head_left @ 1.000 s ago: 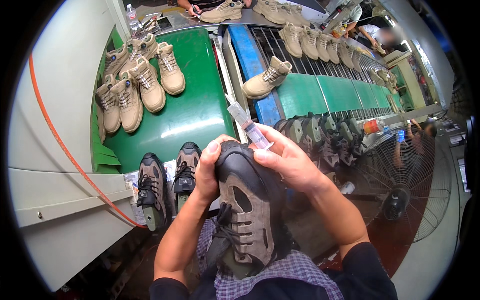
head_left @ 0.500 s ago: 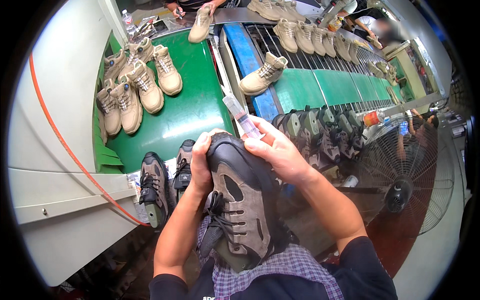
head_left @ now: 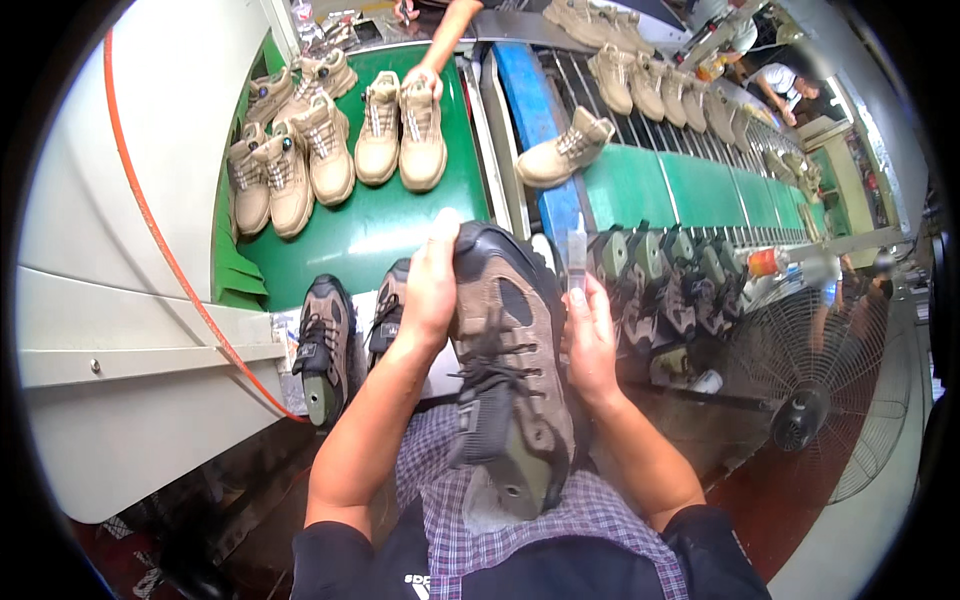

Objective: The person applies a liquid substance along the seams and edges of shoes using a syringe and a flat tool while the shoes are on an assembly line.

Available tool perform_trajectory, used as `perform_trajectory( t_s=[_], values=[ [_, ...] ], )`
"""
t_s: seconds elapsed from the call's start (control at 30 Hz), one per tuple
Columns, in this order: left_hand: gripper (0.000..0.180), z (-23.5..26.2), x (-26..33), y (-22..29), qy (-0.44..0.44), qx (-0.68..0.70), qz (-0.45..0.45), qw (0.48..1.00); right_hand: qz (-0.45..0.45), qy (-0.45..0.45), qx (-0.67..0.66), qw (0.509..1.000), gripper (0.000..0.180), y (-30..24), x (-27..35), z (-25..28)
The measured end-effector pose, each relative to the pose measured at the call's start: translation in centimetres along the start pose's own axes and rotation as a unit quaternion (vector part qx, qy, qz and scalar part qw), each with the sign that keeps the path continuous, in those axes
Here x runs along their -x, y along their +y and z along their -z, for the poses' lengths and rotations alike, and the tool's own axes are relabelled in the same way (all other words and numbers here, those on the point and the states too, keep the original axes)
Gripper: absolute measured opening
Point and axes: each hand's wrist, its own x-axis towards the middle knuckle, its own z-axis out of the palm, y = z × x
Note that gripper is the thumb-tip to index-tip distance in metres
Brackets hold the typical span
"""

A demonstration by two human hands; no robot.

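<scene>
A brown and black hiking shoe point(head_left: 492, 285) with dark laces is upright before me, toe pointing away, a green shoe last point(head_left: 530, 465) showing in its heel opening. Along the left side of its toe, my left hand point(head_left: 436, 290) grips it, the fingers partly hidden behind. My right hand point(head_left: 590, 345), on the shoe's right side, is closed around a clear plastic syringe point(head_left: 577, 255) whose narrow end points up. Whether this hand also touches the shoe, I cannot tell. The heel end is over my checked apron point(head_left: 620, 530).
Two similar shoes, one the left shoe point(head_left: 322, 340), stand beyond my left forearm. Tan boots point(head_left: 330, 150) sit on a green belt point(head_left: 390, 230), where a co-worker's hand point(head_left: 425, 78) holds one. Several dark shoes point(head_left: 640, 265) line a rack at right, near a large fan point(head_left: 800, 415).
The shoe has turned slightly and moved right in view. My right hand has come off its toe to the side, syringe now upright. The co-worker's boot has been set on the belt.
</scene>
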Motion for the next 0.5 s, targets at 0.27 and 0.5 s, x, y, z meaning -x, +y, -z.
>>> perform_trajectory(
  t_s=[0.27, 0.5],
  values=[
    [0.042, -0.9, 1.5, 1.9, -0.115, -0.023, 0.072, 0.991, 0.016, -0.031, -0.078, 0.996, 0.039, 5.1, -1.2, 4.0],
    [0.039, -3.1, 3.1, 1.8, -0.227, -0.033, 0.102, 0.968, -0.031, -0.019, -0.121, 0.992, 0.039, 3.2, 1.4, 4.9]
  ],
)
